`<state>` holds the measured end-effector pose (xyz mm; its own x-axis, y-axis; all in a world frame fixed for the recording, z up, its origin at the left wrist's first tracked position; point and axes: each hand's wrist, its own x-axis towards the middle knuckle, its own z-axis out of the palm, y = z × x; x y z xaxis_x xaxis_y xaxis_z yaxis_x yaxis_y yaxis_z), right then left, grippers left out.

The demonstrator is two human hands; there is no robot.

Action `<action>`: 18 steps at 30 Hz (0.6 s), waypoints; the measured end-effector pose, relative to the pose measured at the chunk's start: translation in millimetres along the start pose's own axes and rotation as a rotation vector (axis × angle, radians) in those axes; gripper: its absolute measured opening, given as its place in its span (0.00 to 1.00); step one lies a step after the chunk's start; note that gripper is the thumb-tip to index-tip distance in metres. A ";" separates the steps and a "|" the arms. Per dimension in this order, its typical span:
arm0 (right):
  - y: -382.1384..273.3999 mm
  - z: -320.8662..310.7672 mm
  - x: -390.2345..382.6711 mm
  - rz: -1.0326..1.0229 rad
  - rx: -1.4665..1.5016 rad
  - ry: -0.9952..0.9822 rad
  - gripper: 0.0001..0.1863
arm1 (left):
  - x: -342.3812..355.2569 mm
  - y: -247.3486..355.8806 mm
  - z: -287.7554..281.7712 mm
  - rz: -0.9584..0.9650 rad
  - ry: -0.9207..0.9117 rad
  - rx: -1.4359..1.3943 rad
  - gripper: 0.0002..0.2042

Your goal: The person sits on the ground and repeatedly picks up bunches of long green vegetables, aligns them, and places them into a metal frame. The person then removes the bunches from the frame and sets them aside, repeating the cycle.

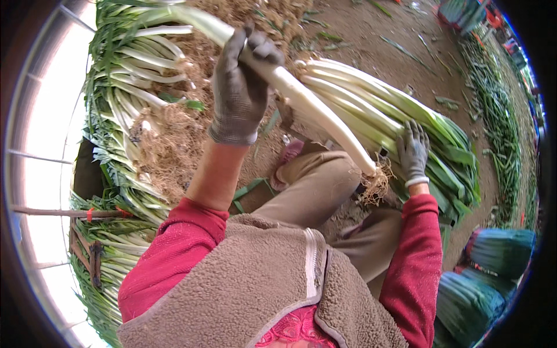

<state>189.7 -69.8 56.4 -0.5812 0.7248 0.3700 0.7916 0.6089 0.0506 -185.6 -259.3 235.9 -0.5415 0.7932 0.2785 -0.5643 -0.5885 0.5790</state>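
My left hand (241,87), in a grey glove, is closed round the white shaft of a long leek (313,107). The leek slants across in front of me, its green end toward the upper left and its brown, stringy roots over my legs. On the right lies a pile of leeks (371,104), side by side, with white ends far and green leaves near. My right hand (413,151), also gloved, rests on the pile's green part with fingers stretched out. What supports the pile is mostly hidden.
Many rooted leeks (125,98) are heaped along the left, with tangled brown roots (168,145) facing me. Cut green leaves (493,116) lie in a strip on the right. Wrapped blue-green bundles (473,301) stand at the lower right. A wooden pole (58,213) juts in at the left.
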 end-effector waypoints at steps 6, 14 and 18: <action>-23.4 -113.1 -4.5 -0.078 0.437 0.344 0.23 | -4.0 -18.7 84.1 -0.356 -0.507 0.267 0.12; -40.8 -197.9 -70.8 -0.138 0.014 0.175 0.25 | -31.0 -174.2 53.9 0.325 -1.017 1.322 0.15; -9.9 -154.0 -84.2 0.083 0.000 -0.187 0.41 | -52.4 -203.1 40.9 0.350 -1.184 1.341 0.14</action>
<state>259.8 -186.4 167.6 -0.5390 0.8195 0.1946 0.8382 0.5448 0.0271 -17.1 -175.0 135.1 0.5029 0.7064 0.4980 0.6139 -0.6975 0.3696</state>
